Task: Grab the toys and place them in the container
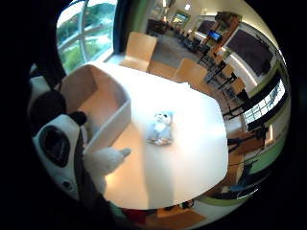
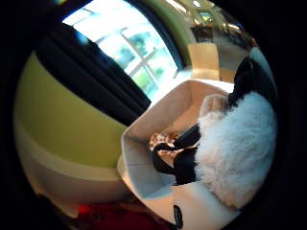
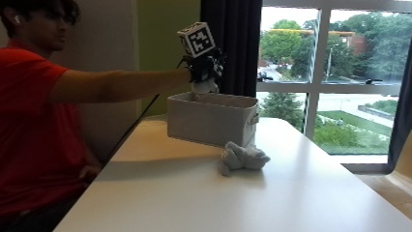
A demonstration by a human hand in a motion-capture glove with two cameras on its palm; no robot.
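Observation:
My gloved right hand [image 3: 205, 67] is raised over the white fabric container [image 3: 212, 118] and grips a black-and-white plush toy [image 3: 206, 87], which hangs just above the container's rim. This fluffy toy [image 2: 240, 143] fills much of the thumb side palm view and also shows close to the palm [image 1: 62, 139] in the other palm view. Inside the container [image 2: 144, 124] lies a spotted toy [image 2: 163, 143]. A grey plush animal [image 3: 241, 158] lies on the white table [image 3: 193, 203] right beside the container's front corner. That grey plush [image 1: 160, 128] sits beside the container's wall [image 1: 115, 120].
The container stands at the table's far end near a dark curtain [image 3: 231, 43] and a big window [image 3: 334, 72]. Wooden chairs [image 1: 141, 50] stand beyond the table. The person sits along the table's left side.

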